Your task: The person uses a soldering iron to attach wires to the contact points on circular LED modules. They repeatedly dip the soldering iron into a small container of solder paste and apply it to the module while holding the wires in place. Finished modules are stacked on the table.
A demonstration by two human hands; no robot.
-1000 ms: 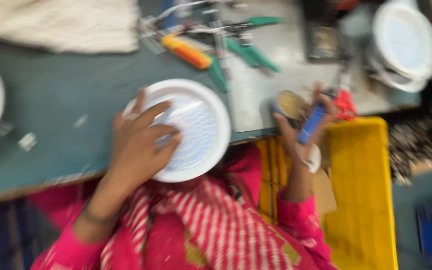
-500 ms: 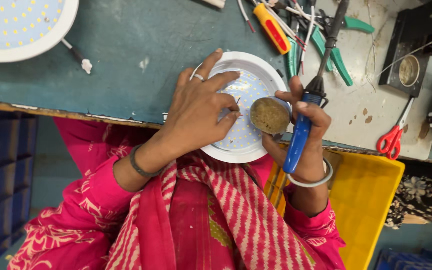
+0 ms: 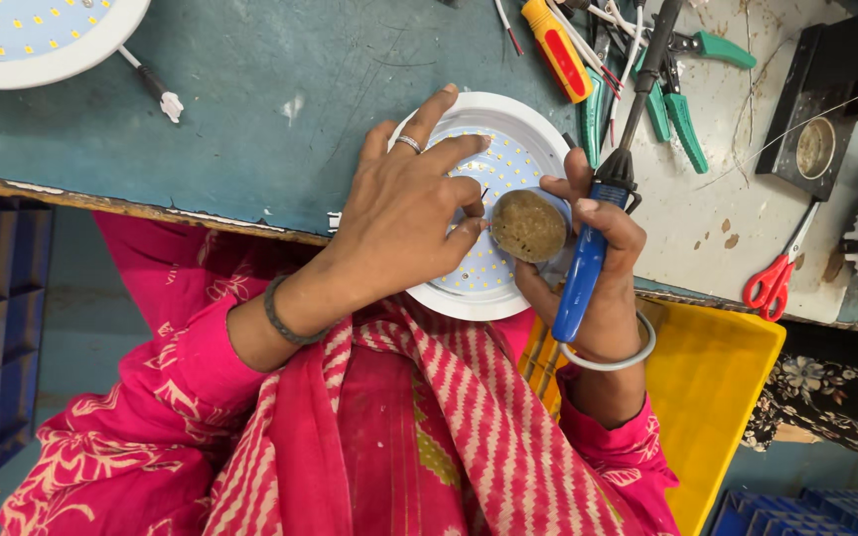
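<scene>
A round white LED panel light (image 3: 508, 149) lies at the front edge of the green workbench (image 3: 250, 119), its face dotted with small yellow diodes. My left hand (image 3: 404, 213) rests flat on it, fingers spread, with a ring on one finger. My right hand (image 3: 593, 263) grips a soldering iron with a blue handle (image 3: 588, 263) and black shaft pointing away from me. The same hand also holds a small round tin of brown paste (image 3: 528, 225) over the panel's right side.
Another white LED panel (image 3: 42, 40) lies at the far left with a wire and plug. Green-handled pliers (image 3: 682, 109), an orange screwdriver (image 3: 560, 50), red scissors (image 3: 775, 273) and a black stand with a small tin (image 3: 814, 147) sit to the right. A yellow bin (image 3: 717, 397) stands below.
The view has steadied and moved closer. My left hand stays on the panel. My right hand brought the blue-handled iron and the brown tin from the bench edge onto the panel.
</scene>
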